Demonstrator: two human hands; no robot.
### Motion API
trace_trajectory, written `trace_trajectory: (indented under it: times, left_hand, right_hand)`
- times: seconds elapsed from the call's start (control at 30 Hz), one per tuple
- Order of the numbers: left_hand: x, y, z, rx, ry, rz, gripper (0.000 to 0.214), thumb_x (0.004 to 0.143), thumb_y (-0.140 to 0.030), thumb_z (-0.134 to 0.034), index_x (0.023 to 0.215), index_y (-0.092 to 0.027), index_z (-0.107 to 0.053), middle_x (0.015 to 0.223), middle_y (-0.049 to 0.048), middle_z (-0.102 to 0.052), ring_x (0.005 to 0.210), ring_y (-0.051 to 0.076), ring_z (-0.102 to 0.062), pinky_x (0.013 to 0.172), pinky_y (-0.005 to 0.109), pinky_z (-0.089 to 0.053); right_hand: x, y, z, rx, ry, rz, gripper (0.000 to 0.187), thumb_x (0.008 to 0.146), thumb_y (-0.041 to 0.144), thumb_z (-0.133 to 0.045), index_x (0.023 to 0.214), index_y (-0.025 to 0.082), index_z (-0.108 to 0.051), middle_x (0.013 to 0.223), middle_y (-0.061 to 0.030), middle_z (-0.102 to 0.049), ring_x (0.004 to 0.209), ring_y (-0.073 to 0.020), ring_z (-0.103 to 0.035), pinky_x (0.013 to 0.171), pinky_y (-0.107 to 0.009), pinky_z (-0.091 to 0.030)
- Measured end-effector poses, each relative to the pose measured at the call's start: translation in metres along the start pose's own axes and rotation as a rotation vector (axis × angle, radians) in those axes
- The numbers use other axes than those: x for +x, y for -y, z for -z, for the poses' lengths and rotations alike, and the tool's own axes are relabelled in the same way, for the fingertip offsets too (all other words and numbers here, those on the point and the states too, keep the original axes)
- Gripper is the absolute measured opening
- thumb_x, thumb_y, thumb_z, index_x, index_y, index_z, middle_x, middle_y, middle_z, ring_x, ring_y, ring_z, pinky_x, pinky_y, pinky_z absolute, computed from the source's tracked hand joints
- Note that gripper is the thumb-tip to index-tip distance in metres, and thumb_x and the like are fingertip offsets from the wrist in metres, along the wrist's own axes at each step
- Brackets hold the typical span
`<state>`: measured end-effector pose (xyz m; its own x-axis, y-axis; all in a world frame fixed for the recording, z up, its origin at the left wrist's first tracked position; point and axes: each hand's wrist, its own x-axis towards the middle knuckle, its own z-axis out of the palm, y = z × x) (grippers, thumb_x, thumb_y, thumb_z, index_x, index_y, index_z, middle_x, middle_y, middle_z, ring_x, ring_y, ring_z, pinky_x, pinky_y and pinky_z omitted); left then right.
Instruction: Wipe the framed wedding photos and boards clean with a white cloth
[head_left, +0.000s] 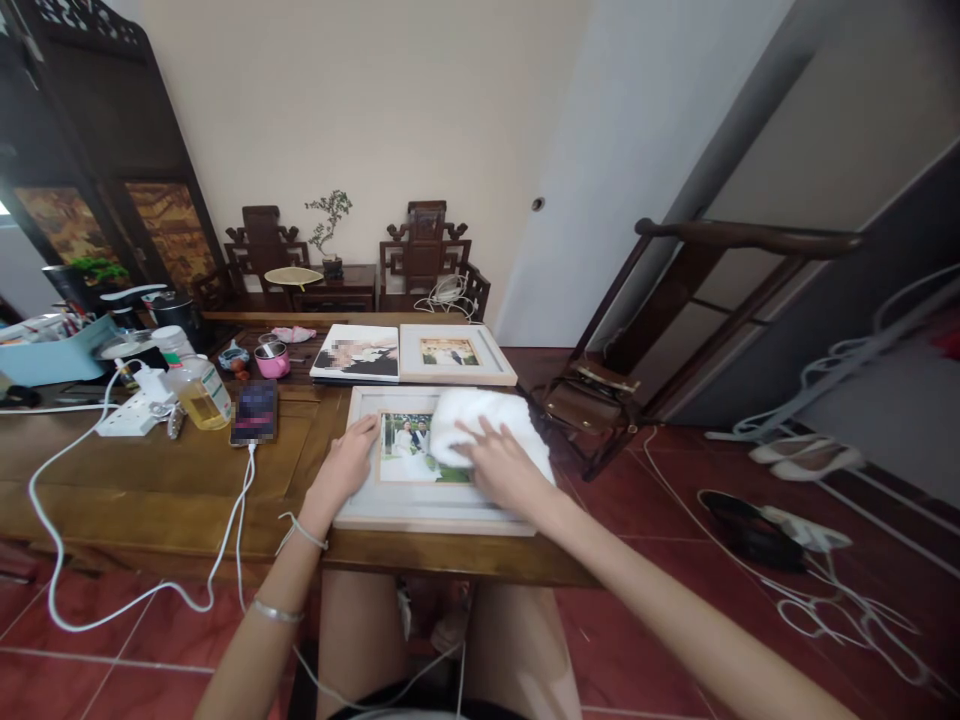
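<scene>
A white-framed photo [420, 505] lies flat near the front edge of the wooden table [150, 480]. My left hand [346, 462] rests on the frame's left border, fingers curled lightly against it. My right hand [501, 468] presses flat, fingers spread, on a white cloth [480, 415] that covers the right part of the picture. Two more photo frames [409, 355] lie side by side just behind it.
A phone [253, 412] on a white charging cable, an oil bottle [201, 392], a power strip [135, 412] and a pink cup [271, 360] crowd the table's left. A dark wooden chair [645, 340] stands at right. Cables and shoes [802, 455] litter the red tile floor.
</scene>
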<state>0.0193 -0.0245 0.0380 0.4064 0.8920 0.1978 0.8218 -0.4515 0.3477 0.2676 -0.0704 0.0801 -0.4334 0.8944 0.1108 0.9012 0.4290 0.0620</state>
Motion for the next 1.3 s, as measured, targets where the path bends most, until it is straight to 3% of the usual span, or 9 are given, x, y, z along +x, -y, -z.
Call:
trace_trajectory:
  times: [0.13, 0.23, 0.5, 0.63, 0.77, 0.93, 1.07, 1.17, 1.3]
  left_hand:
    - [0.001, 0.002, -0.001, -0.001, 0.01, 0.02, 0.072, 0.071, 0.01, -0.032, 0.136, -0.018, -0.042, 0.147, 0.0088, -0.038, 0.138, 0.017, -0.031, 0.112, 0.037, -0.029]
    - [0.0, 0.002, -0.002, -0.006, 0.004, 0.029, 0.071, 0.072, 0.01, -0.032, 0.137, -0.018, -0.042, 0.147, 0.0087, -0.038, 0.137, 0.017, -0.031, 0.112, 0.036, -0.028]
    - [0.0, 0.003, -0.008, -0.031, -0.05, 0.035, 0.067, 0.075, 0.008, -0.032, 0.134, -0.019, -0.045, 0.146, 0.0089, -0.04, 0.136, 0.019, -0.033, 0.111, 0.038, -0.03]
    - [-0.001, 0.001, -0.007, -0.025, -0.071, 0.024, 0.067, 0.075, 0.008, -0.032, 0.133, -0.02, -0.046, 0.145, 0.0087, -0.041, 0.136, 0.019, -0.035, 0.111, 0.04, -0.03]
    - [-0.001, 0.001, -0.005, -0.021, -0.073, 0.0, 0.066, 0.073, 0.009, -0.032, 0.132, -0.017, -0.048, 0.144, 0.0101, -0.043, 0.135, 0.019, -0.037, 0.11, 0.039, -0.031]
    - [0.002, 0.007, -0.007, -0.04, -0.049, -0.014, 0.071, 0.069, 0.01, -0.033, 0.133, -0.017, -0.047, 0.144, 0.0098, -0.042, 0.135, 0.019, -0.035, 0.111, 0.04, -0.03]
    - [0.002, 0.009, -0.008, -0.037, -0.038, -0.013, 0.071, 0.068, 0.01, -0.033, 0.133, -0.015, -0.047, 0.145, 0.0107, -0.04, 0.136, 0.019, -0.034, 0.112, 0.039, -0.03]
    - [0.002, 0.009, -0.008, -0.035, -0.04, -0.005, 0.07, 0.069, 0.009, -0.033, 0.134, -0.015, -0.046, 0.145, 0.0106, -0.041, 0.136, 0.019, -0.035, 0.112, 0.039, -0.03]
    - [0.001, 0.006, -0.009, -0.041, -0.054, 0.012, 0.068, 0.072, 0.008, -0.031, 0.135, -0.015, -0.045, 0.145, 0.0102, -0.042, 0.135, 0.018, -0.036, 0.111, 0.038, -0.03]
  right_hand:
    - [0.06, -0.021, -0.003, -0.095, 0.019, -0.035, 0.055, 0.076, -0.002, -0.041, 0.124, 0.016, -0.059, 0.144, -0.0121, -0.041, 0.132, -0.0356, -0.03, 0.101, -0.057, -0.031]
    - [0.062, -0.022, -0.001, -0.13, 0.075, 0.012, 0.051, 0.078, -0.003, -0.038, 0.119, 0.015, -0.063, 0.142, -0.0134, -0.043, 0.131, -0.0354, -0.032, 0.101, -0.055, -0.03]
    - [-0.044, 0.019, 0.029, 0.059, 0.205, 0.153, 0.057, 0.068, -0.003, -0.042, 0.117, 0.016, -0.065, 0.138, -0.0133, -0.048, 0.131, -0.0358, -0.034, 0.105, -0.057, -0.027]
    - [-0.072, 0.045, 0.038, 0.202, 0.234, 0.214, 0.061, 0.066, -0.001, -0.042, 0.118, 0.02, -0.064, 0.142, -0.009, -0.044, 0.134, -0.0324, -0.032, 0.107, -0.054, -0.026]
    - [-0.049, 0.049, 0.02, 0.198, 0.164, 0.218, 0.061, 0.068, 0.001, -0.042, 0.122, 0.019, -0.061, 0.145, -0.0082, -0.041, 0.135, -0.0327, -0.028, 0.108, -0.053, -0.024]
    - [0.024, 0.012, -0.011, 0.03, 0.054, 0.08, 0.063, 0.07, 0.001, -0.043, 0.13, 0.018, -0.054, 0.146, -0.0108, -0.037, 0.134, -0.0346, -0.029, 0.106, -0.054, -0.023]
    - [0.073, -0.012, -0.016, -0.089, 0.001, 0.001, 0.065, 0.071, -0.001, -0.042, 0.133, 0.016, -0.05, 0.15, -0.0117, -0.031, 0.134, -0.0358, -0.025, 0.103, -0.056, -0.025]
    - [0.076, -0.008, -0.011, -0.115, 0.039, 0.024, 0.062, 0.072, -0.003, -0.041, 0.129, 0.016, -0.055, 0.149, -0.0126, -0.033, 0.133, -0.0383, -0.027, 0.101, -0.058, -0.027]
    - [0.03, 0.019, 0.008, -0.055, 0.152, 0.128, 0.061, 0.071, -0.004, -0.041, 0.125, 0.017, -0.059, 0.146, -0.0126, -0.038, 0.131, -0.039, -0.032, 0.102, -0.059, -0.029]
